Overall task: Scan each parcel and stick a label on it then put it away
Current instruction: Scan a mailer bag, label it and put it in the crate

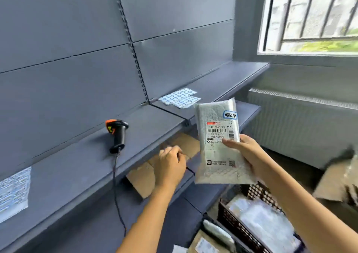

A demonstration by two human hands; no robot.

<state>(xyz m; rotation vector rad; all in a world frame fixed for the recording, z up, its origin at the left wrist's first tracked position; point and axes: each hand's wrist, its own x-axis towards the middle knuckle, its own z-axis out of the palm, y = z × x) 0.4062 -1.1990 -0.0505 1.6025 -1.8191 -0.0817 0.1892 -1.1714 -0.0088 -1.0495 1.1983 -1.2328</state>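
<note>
The parcel (pixel 216 155) is pinched at its edge by the right hand (pixel 245 152), mid-frame; judged light, soft. The left hand's (pixel 170 167) grip cannot be told.

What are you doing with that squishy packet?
A person is sorting parcels. The right hand holds up a padded parcel that already has a blue-edged label stuck on it. The left hand hangs loosely curled by the shelf edge, holding nothing visible. The scanner lies on the shelf, untouched, with label sheets further along.
</note>
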